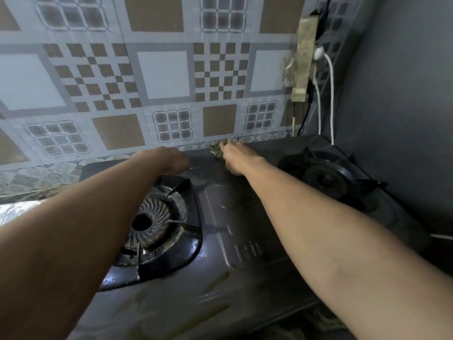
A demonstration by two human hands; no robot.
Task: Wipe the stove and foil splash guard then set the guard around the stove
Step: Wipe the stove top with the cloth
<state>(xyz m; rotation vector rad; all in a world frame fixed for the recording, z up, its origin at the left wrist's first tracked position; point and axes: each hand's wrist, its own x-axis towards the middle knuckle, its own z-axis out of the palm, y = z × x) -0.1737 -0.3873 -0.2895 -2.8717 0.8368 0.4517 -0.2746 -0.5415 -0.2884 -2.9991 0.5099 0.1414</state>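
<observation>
A dark grey two-burner gas stove (245, 229) fills the lower middle, its top wet and streaked. My right hand (237, 155) presses a green scouring pad (217, 149) onto the stove's back edge, between the burners. My left hand (175, 159) rests at the back edge above the left burner (152, 222), its fingers hidden past the edge. A strip of crinkled shiny foil (14, 209) shows at the far left beside the stove; I cannot tell if it is the splash guard.
A patterned tile-print wall (159, 77) stands close behind the stove. A power strip wrapped in tape (304, 60) hangs at the upper right with white and black cables (331, 99) running down behind the right burner (326, 177). A grey wall closes the right side.
</observation>
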